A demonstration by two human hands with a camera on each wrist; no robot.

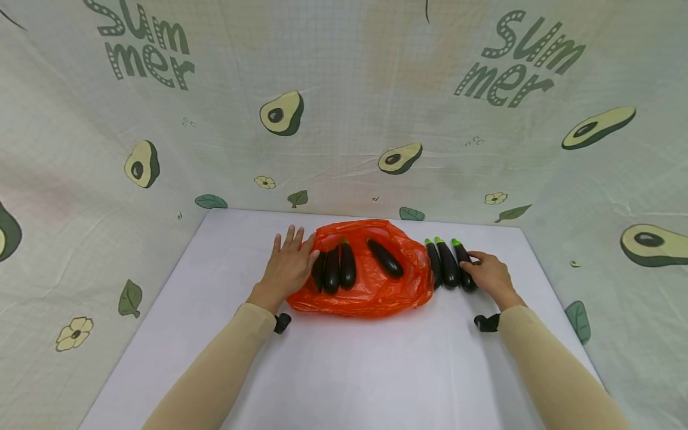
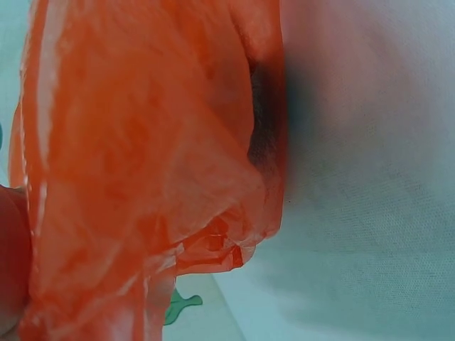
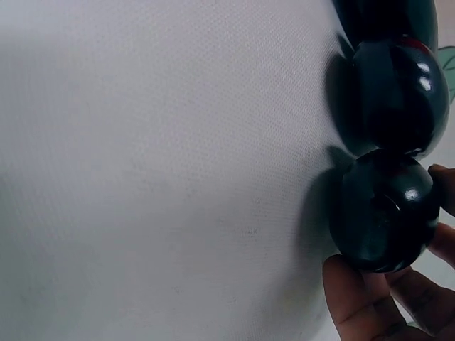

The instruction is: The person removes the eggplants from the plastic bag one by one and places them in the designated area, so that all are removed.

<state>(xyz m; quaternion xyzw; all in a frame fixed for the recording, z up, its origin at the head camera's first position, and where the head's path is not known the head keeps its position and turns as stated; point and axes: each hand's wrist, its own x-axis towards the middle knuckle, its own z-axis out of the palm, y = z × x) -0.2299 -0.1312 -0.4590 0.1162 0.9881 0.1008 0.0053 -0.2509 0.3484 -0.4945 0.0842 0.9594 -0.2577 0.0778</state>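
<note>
A red plastic bag (image 1: 365, 301) lies spread on the table. On its left part, three dark eggplants (image 1: 347, 269) lie side by side, and a slanted eggplant (image 1: 386, 259) lies nearer its middle. My left hand (image 1: 288, 267) rests at the bag's left edge with its fingers stretched out. In the left wrist view, the bag (image 2: 142, 156) fills much of the picture. Right of the bag, three eggplants with green stems lie in a row. My right hand (image 1: 490, 276) holds the rightmost eggplant (image 1: 463, 263). In the right wrist view, thumb and fingers curl around that eggplant's rounded end (image 3: 387, 213).
The white table (image 1: 365, 364) stretches out in front of the bag and to both sides. A cloth curtain (image 1: 333, 167) printed with avocados and leaves hangs behind the table and along its sides. Beige sleeves cover both forearms.
</note>
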